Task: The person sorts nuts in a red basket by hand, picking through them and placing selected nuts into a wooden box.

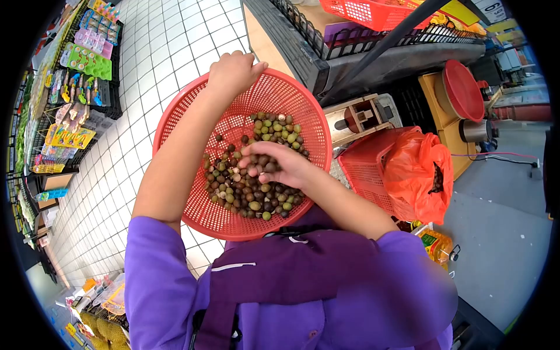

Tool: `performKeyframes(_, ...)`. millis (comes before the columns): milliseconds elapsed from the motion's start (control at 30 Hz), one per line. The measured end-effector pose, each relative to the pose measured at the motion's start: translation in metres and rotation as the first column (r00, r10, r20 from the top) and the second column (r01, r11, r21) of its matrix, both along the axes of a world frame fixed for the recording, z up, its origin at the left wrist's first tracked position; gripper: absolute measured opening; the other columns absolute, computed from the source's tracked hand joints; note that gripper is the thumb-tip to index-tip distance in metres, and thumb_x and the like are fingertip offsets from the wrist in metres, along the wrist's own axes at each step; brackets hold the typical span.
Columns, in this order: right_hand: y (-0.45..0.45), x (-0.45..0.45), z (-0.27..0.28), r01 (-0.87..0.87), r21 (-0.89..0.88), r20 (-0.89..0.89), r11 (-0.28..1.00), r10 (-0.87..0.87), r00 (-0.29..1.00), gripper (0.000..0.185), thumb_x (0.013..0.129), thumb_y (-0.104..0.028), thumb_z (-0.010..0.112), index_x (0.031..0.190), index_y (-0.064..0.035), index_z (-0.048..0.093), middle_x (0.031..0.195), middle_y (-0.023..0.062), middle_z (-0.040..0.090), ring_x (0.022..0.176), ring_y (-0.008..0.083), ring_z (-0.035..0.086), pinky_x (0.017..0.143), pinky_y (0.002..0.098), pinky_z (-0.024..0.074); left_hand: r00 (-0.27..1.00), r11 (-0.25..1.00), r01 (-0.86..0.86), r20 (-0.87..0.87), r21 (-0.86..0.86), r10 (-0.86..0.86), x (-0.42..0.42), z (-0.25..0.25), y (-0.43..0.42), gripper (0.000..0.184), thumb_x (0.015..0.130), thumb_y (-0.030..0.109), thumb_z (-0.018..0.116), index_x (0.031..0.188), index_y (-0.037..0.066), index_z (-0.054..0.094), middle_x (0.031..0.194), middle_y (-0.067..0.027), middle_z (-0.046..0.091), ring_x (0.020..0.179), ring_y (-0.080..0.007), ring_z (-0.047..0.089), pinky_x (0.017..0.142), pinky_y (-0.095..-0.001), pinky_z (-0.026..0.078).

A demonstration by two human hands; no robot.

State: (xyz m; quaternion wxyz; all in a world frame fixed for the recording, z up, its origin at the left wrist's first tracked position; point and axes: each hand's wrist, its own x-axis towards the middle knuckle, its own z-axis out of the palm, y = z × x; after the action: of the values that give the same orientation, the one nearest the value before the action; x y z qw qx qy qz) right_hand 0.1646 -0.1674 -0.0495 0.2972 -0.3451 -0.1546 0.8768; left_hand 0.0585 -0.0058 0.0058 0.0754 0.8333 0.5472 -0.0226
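A round red plastic basket (317, 111) with perforated sides sits in front of my body. In its lower half lies a heap of small round fruits or nuts (248, 195), green, brown and nearly black; their exact kind I cannot make out. My left hand (236, 73) has its fingers closed over the far rim of the basket. Inside the basket, my right hand (277, 166) is curled around several dark brown ones, just above the heap. A few loose pieces lie apart on the mesh to the left.
White floor tiles (169, 41) stretch to the left, beside shelves of packaged goods (87, 61). A dark display stand (291, 49) is ahead. At right are a red crate (367, 169), an orange plastic bag (417, 175), an oil bottle (436, 245) and a red bowl (464, 90).
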Motion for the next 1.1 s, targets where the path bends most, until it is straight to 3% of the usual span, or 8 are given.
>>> performKeyframes(133,-0.004,0.028,0.001,0.175,-0.108,-0.286,0.979,-0.200,0.937,0.035,0.091,-0.029,0.034,0.108,-0.0043,0.053,0.118,0.0162,0.051,0.108,0.0312,0.051,0.083,0.0392,0.0482,0.991,0.995,0.028,0.131,0.094,-0.040,-0.003,-0.008,0.000,0.049,0.084,0.048,0.044,0.072,0.002,0.059,0.070,-0.0141,0.057,0.069,-0.0300,0.057,0.060,-0.0410,0.046)
performKeyframes(500,-0.010,0.088,0.015,0.485,-0.153,-0.387,0.861,-0.504,0.772,0.039,0.092,-0.034,0.033,0.111,-0.0052,0.050,0.116,0.0159,0.052,0.107,0.0321,0.051,0.092,0.0445,0.0411,0.999,0.998,-0.012,0.041,-0.063,0.015,-0.002,0.001,0.001,0.047,0.085,0.046,0.042,0.082,0.004,0.062,0.081,-0.0145,0.059,0.079,-0.0291,0.057,0.066,-0.0424,0.047)
performKeyframes(633,-0.008,0.130,-0.018,0.719,-0.109,-0.184,0.686,-0.725,0.664,0.029,0.089,-0.026,0.043,0.102,-0.0035,0.055,0.104,0.0165,0.058,0.096,0.0283,0.057,0.084,0.0423,0.0476,0.992,0.999,-0.017,0.129,0.028,0.013,-0.012,-0.008,0.002,0.050,0.085,0.046,0.045,0.072,0.000,0.058,0.069,-0.0157,0.056,0.066,-0.0300,0.055,0.059,-0.0407,0.043)
performKeyframes(733,-0.002,0.161,-0.079,0.761,-0.060,0.070,0.646,-0.758,0.649,0.020,0.084,-0.021,0.049,0.092,-0.0025,0.054,0.091,0.0123,0.059,0.081,0.0256,0.059,0.074,0.0393,0.0527,0.997,1.000,-0.001,0.072,0.031,-0.001,-0.017,-0.014,0.005,0.046,0.084,0.046,0.043,0.081,0.004,0.061,0.086,-0.0165,0.059,0.082,-0.0328,0.055,0.070,-0.0441,0.045)
performKeyframes(800,0.003,0.161,-0.099,0.841,-0.241,0.244,0.484,-0.809,0.535,0.023,0.075,-0.022,0.059,0.091,-0.0060,0.053,0.076,0.0068,0.054,0.073,0.0245,0.058,0.063,0.0449,0.0535,0.997,0.998,0.010,0.076,0.055,-0.014,-0.020,-0.024,0.006,0.048,0.083,0.047,0.044,0.079,0.002,0.060,0.087,-0.0179,0.058,0.082,-0.0343,0.055,0.070,-0.0446,0.045)
performKeyframes(867,0.016,0.165,-0.145,0.885,-0.226,0.228,0.406,-0.862,0.453,0.022,0.074,-0.021,0.057,0.091,-0.0080,0.053,0.092,0.0104,0.052,0.072,0.0296,0.057,0.058,0.0463,0.0524,0.991,0.992,0.039,0.119,0.121,-0.054,-0.019,-0.028,0.006,0.046,0.083,0.044,0.047,0.074,0.000,0.059,0.079,-0.0198,0.058,0.077,-0.0353,0.056,0.069,-0.0443,0.045)
performKeyframes(967,0.028,0.159,-0.140,0.907,-0.159,0.487,0.390,-0.768,0.416,0.036,0.077,-0.024,0.053,0.111,-0.0132,0.050,0.108,0.0102,0.051,0.095,0.0241,0.050,0.084,0.0466,0.0387,0.990,0.991,0.038,0.132,0.126,-0.054,-0.014,-0.031,0.011,0.043,0.082,0.042,0.049,0.074,0.000,0.060,0.079,-0.0194,0.058,0.078,-0.0361,0.055,0.067,-0.0460,0.045)
performKeyframes(1100,0.007,0.151,-0.111,0.793,0.093,0.323,0.603,-0.771,0.548,0.054,0.080,-0.033,0.058,0.125,-0.0107,0.040,0.118,0.0101,0.049,0.108,0.0241,0.046,0.088,0.0413,0.0372,0.989,0.997,0.000,0.144,0.075,-0.011,-0.011,-0.020,0.010,0.046,0.083,0.044,0.046,0.077,0.001,0.060,0.085,-0.0188,0.057,0.080,-0.0361,0.054,0.069,-0.0451,0.044)
